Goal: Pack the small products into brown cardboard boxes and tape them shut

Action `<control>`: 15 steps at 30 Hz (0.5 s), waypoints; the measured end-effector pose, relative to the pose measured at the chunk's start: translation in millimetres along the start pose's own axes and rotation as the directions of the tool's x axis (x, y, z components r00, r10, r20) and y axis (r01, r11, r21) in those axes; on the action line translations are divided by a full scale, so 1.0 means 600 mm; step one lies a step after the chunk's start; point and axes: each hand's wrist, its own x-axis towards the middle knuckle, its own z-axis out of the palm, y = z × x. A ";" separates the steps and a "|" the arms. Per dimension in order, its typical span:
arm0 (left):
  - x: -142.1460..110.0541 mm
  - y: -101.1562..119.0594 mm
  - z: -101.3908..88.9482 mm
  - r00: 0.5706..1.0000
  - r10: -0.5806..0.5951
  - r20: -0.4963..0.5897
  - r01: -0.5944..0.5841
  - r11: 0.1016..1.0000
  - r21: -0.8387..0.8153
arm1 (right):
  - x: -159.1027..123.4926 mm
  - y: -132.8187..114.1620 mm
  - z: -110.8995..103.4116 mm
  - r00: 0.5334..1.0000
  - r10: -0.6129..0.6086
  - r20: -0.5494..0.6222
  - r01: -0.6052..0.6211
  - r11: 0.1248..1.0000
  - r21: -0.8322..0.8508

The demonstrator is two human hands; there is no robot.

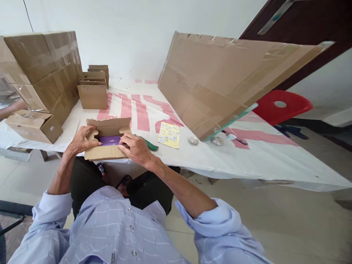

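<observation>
A small open cardboard box (106, 152) sits at the table's near edge, with a purple item (110, 140) inside it. My left hand (82, 141) grips the box's left flap, fingers curled over the edge. My right hand (136, 148) presses on the box's right side, fingers bent onto the flap next to the purple item. A green-handled object (150, 146) lies just behind my right hand.
A yellow sheet with small silver pieces (169, 134) lies to the right. A big flattened carton (220, 80) leans over the table. Stacked cartons (46, 69) and small folded boxes (92, 95) stand at the left. Another person's arm (9, 110) shows far left. A red stool (280, 104) is right.
</observation>
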 end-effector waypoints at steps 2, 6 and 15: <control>0.005 0.000 0.000 1.000 0.024 0.020 -0.025 0.998 0.063 | 0.030 0.009 0.004 0.995 -0.036 0.096 0.041 0.998 -0.043; 0.012 0.004 0.004 0.999 0.021 0.033 -0.025 0.989 0.144 | 0.072 0.021 0.012 0.962 -0.148 0.230 0.184 0.973 -0.142; -0.006 0.004 -0.002 0.998 -0.025 -0.055 0.010 0.964 -0.267 | 0.066 0.053 -0.051 0.975 -0.141 0.171 0.200 0.895 -0.398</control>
